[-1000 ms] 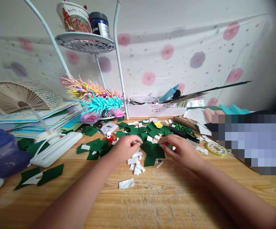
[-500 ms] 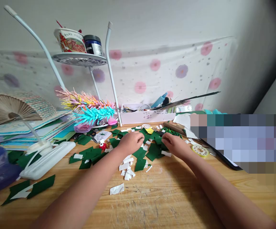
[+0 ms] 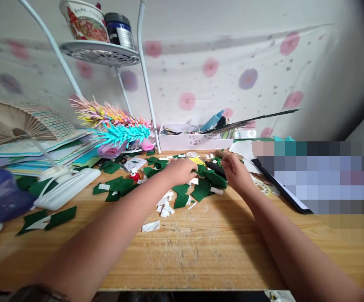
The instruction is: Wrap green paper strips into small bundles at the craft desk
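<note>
My left hand (image 3: pixel 182 170) reaches in over the scattered dark green scraps (image 3: pixel 201 191). Its fingers are curled down together at the edge of a green piece; what lies between them is hidden. My right hand (image 3: pixel 236 172) is closed, thumb and fingers drawn together, and I cannot make out what they hold. Directly left of it lies a black, elongated object (image 3: pixel 215 167), its kind unclear, against a raised green piece (image 3: pixel 217 179). Small white paper scraps (image 3: pixel 166 209) lie among the green ones. A yellow scrap (image 3: pixel 197 160) is between the hands, slightly farther back.
Behind the scraps stands a white box (image 3: pixel 194 142) with tools and thin dark rods. Left are fuzzy colored stems (image 3: pixel 121 134), a metal stand (image 3: pixel 100 52), a white lamp base (image 3: pixel 68 191) and a folding fan (image 3: pixel 14 121). A tape roll (image 3: pixel 263 188) and a tablet-like device (image 3: pixel 282 188) sit right.
My right hand has risen slightly and turned, and the green piece and black object beside it now show more. My left hand has shifted a little right. The camera view tilted downward.
</note>
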`<state>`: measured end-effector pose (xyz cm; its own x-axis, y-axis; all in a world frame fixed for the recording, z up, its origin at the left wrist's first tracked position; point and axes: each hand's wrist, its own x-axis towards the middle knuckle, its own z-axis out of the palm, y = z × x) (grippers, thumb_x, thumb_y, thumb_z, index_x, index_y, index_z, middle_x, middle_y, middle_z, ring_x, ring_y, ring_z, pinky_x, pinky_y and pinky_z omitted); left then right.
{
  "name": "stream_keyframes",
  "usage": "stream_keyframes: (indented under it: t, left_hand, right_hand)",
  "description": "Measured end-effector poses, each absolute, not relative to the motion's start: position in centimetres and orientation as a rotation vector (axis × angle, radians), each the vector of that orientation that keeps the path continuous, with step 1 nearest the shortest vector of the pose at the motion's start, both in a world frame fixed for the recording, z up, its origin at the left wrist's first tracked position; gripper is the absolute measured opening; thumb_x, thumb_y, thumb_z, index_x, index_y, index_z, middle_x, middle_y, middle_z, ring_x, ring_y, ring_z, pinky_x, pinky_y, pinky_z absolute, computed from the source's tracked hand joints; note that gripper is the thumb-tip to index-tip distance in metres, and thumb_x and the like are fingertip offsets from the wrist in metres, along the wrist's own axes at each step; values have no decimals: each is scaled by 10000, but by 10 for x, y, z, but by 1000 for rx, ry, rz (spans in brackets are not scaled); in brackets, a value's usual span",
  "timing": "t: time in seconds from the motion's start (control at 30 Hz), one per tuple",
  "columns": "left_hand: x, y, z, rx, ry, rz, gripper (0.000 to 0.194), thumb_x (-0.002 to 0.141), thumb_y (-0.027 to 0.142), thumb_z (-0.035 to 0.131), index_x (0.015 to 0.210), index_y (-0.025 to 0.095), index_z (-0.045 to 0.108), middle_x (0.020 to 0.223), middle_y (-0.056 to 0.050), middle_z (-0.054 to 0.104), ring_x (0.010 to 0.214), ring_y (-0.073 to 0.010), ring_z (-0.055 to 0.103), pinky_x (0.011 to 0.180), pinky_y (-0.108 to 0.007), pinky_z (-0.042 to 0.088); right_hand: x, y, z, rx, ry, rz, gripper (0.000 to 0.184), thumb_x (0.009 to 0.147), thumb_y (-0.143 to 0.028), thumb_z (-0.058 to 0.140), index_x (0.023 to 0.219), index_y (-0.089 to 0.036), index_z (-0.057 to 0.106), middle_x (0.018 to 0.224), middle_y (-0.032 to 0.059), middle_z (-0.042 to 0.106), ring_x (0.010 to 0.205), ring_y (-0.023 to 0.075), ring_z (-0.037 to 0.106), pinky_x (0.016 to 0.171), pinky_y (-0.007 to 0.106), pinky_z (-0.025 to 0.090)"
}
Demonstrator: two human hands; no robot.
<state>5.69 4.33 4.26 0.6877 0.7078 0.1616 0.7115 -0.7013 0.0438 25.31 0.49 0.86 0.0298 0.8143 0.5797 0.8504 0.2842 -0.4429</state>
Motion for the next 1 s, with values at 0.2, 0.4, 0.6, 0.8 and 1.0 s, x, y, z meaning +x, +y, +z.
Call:
stream_keyframes:
  t: [0.2,0.4,0.6,0.8,1.0]
  left_hand:
    - [-7,20,67,-2876,-1276,-406,312,798,297,308,932,171,560,950,-41,579,863,-161,507,736,-230,366]
    - [-91,-4,54,-2762,-1783,-31,246,744,308,398,871,223,591,871,11,618,769,-145,542,666,-209,379]
    - [-139,-16,33,-2396,-1962,-20,256,742,255,385,934,238,553,997,-45,566,941,-223,480,732,-293,354]
    - [-149,11,28,-2357,-1909,53,308,685,248,477,986,258,537,1042,-52,549,987,-239,462,740,-315,360]
    - [-152,21,35,-2366,-1976,77,163,699,248,446,787,230,582,873,-34,600,852,-211,527,669,-279,373]
  right_hand:
    - [251,-2,7,-1480,-1759,61,146,798,-231,327,806,-180,463,669,38,579,573,159,509,516,257,355]
    - [248,0,1,-1565,-1830,92,224,784,-271,371,958,-200,494,754,55,617,652,201,544,555,294,383]
    - [236,-1,2,-1492,-1965,190,220,762,-302,389,842,-194,563,725,41,609,669,200,556,587,296,408]
    - [233,0,2,-1411,-1975,507,322,777,-452,347,583,-202,404,493,-25,426,456,128,417,423,241,315]
    - [232,-4,9,-1412,-1953,490,353,779,-466,337,548,-205,387,489,-22,404,460,131,402,425,243,307]
